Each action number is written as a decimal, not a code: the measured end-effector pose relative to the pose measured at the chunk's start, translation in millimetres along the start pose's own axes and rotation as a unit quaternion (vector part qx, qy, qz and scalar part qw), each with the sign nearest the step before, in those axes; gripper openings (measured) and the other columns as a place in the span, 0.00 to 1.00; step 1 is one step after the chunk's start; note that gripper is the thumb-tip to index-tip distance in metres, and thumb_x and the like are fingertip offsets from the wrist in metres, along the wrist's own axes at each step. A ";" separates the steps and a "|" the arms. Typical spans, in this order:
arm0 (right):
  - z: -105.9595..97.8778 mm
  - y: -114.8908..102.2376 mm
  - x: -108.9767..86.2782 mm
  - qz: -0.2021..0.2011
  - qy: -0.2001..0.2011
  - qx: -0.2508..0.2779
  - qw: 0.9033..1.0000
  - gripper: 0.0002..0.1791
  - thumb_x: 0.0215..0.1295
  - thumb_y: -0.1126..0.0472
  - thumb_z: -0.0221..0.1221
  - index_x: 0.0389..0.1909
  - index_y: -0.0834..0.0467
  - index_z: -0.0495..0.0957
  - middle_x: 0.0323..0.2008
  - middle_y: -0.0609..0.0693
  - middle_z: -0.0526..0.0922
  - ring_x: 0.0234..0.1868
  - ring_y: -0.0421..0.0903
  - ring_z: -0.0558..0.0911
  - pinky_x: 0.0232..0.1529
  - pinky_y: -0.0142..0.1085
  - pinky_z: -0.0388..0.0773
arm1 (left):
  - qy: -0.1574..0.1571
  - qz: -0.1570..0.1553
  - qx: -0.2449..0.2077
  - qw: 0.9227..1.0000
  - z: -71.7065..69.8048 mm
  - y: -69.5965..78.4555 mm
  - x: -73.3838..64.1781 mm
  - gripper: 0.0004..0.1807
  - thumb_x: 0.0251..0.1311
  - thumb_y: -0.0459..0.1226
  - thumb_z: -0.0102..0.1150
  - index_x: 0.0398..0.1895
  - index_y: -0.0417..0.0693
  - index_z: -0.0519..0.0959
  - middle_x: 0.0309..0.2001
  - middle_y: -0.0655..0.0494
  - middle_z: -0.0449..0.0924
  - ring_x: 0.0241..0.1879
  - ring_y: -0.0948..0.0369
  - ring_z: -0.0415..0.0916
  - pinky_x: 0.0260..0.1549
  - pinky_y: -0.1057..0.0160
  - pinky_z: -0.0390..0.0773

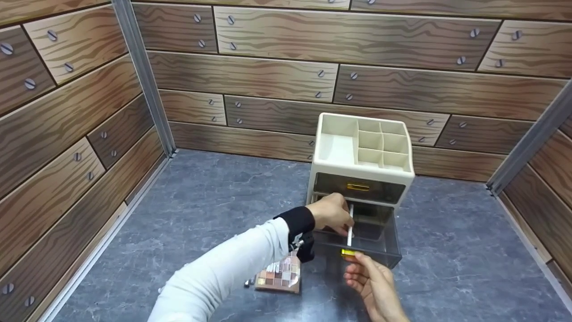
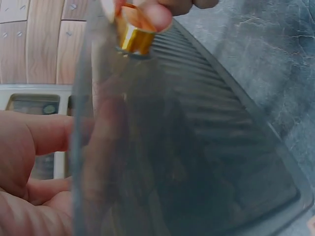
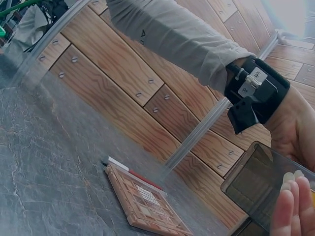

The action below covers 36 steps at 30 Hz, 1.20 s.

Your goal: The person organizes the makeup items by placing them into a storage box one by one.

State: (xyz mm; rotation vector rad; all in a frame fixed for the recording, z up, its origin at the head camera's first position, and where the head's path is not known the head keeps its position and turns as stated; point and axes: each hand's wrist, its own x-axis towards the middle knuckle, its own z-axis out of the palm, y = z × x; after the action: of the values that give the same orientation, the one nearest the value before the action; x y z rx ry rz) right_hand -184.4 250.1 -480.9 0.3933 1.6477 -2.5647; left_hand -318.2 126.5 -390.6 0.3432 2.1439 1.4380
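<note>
A cream desktop organizer [image 1: 318,163] has a smoky see-through drawer [image 1: 393,241] pulled out below a closed upper one. My left hand [image 1: 333,213] reaches down inside the pulled-out drawer, its fingertips beside a thin white strip [image 1: 350,230] that runs front to back. The left wrist view shows this hand [image 2: 37,157] partly behind the dark drawer front [image 2: 197,162]; I cannot tell whether its fingers pinch the strip. With thumb and fingers, my right hand [image 1: 373,281] holds the drawer's gold handle [image 1: 347,252], which also shows in the left wrist view.
An eyeshadow palette [image 1: 279,275] lies on the grey marbled tabletop [image 1: 223,192], left of the drawer and partly under my left forearm. White and red pen-like sticks [image 3: 133,173] lie along its edge. Wood-patterned walls [image 1: 268,36] enclose the table at the back and sides.
</note>
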 end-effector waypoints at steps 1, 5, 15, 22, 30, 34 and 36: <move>0.4 -0.4 -0.1 -0.002 -0.002 0.000 1.000 0.18 0.82 0.59 0.49 0.37 0.58 0.86 0.24 0.44 0.85 0.25 0.37 0.84 0.30 0.26 0.85 | -0.002 -0.003 -0.003 1.000 0.8 -0.5 0.9 0.12 0.60 0.18 0.63 0.24 0.36 0.74 0.34 0.41 0.81 0.35 0.48 0.88 0.33 0.63 0.90; 1.6 -1.7 0.2 -0.003 -0.008 -0.001 1.000 0.18 0.81 0.58 0.50 0.38 0.58 0.87 0.24 0.44 0.85 0.25 0.37 0.84 0.30 0.26 0.85 | -0.009 -0.015 -0.013 1.000 3.2 -3.1 3.7 0.14 0.59 0.17 0.62 0.21 0.37 0.73 0.35 0.40 0.81 0.33 0.50 0.87 0.34 0.62 0.91; -0.4 0.2 -0.7 -0.003 -0.012 -0.005 1.000 0.17 0.82 0.58 0.50 0.39 0.58 0.86 0.24 0.45 0.86 0.25 0.38 0.85 0.30 0.26 0.85 | 0.027 -0.034 0.109 0.993 13.7 -2.6 8.8 0.14 0.57 0.26 0.72 0.18 0.39 0.78 0.24 0.44 0.86 0.28 0.51 0.90 0.26 0.64 0.89; -0.3 -0.1 0.1 0.009 0.008 -0.009 1.000 0.16 0.82 0.58 0.51 0.39 0.59 0.86 0.24 0.45 0.85 0.25 0.38 0.84 0.30 0.26 0.85 | -0.033 -0.008 0.022 0.999 7.3 -5.3 4.0 0.10 0.63 0.26 0.68 0.27 0.38 0.76 0.33 0.37 0.87 0.33 0.48 0.90 0.32 0.62 0.90; -1.0 2.0 0.6 0.010 0.009 -0.011 1.000 0.17 0.82 0.58 0.50 0.39 0.58 0.85 0.24 0.45 0.84 0.25 0.38 0.84 0.30 0.26 0.85 | -0.061 0.084 -0.086 0.991 -9.8 -4.8 -23.3 0.06 0.67 0.29 0.66 0.38 0.38 0.77 0.34 0.46 0.84 0.35 0.47 0.87 0.39 0.54 0.91; -0.6 2.7 0.7 0.007 0.014 -0.012 1.000 0.17 0.82 0.58 0.50 0.38 0.58 0.85 0.24 0.45 0.84 0.25 0.38 0.84 0.30 0.27 0.85 | -0.055 0.102 -0.088 0.989 -22.4 -9.5 -36.0 0.06 0.68 0.31 0.66 0.41 0.38 0.78 0.37 0.46 0.85 0.36 0.48 0.87 0.37 0.57 0.91; -0.3 3.0 0.7 0.005 0.014 -0.010 1.000 0.17 0.82 0.58 0.50 0.38 0.58 0.86 0.23 0.45 0.84 0.25 0.38 0.84 0.30 0.26 0.85 | -0.048 0.104 -0.089 0.989 -29.6 -13.4 -42.0 0.07 0.68 0.31 0.66 0.43 0.37 0.78 0.39 0.46 0.85 0.36 0.49 0.87 0.35 0.58 0.91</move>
State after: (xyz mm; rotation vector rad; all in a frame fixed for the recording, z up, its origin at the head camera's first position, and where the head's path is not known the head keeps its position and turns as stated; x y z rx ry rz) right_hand -184.5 249.2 -483.9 0.4370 1.6746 -2.5450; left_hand -298.8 77.8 -382.1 0.5692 1.9314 1.6803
